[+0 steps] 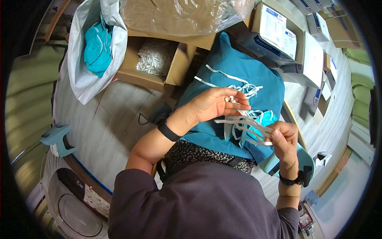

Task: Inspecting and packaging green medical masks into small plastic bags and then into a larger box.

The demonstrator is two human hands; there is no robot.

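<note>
A: Setting?
B: Room with a pale wood-look floor point(99, 127) at left, green curtains point(34, 95) along the left edge. Lap at centre, covered by a blue-teal cloth point(242, 55).

A: Right hand point(283, 137)?
B: Right of centre. Thumb and fingers pinched together on white straps point(260, 128), which trail toward the left of the frame.

A: Left hand point(221, 104)?
B: Centre, palm up, fingers half curled. Holding a few small white pieces point(232, 99). Whether its lower fingers also touch the straps: cannot tell.

A: Close by?
B: Folded teal fabric point(267, 118) with white edging, on the cloth between the hands, partly behind the straps. A second white strap bundle point(251, 90) on the cloth just above the left hand.

A: Farther out?
B: Upper left: white sack point(75, 55), mouth open, teal bundle point(98, 49) inside. To its right, an open cardboard carton point(181, 63) with a heap of white cords point(155, 61). Clear plastic sheeting point(183, 16) at top centre. Upper right: white and blue boxes point(270, 49).
</note>
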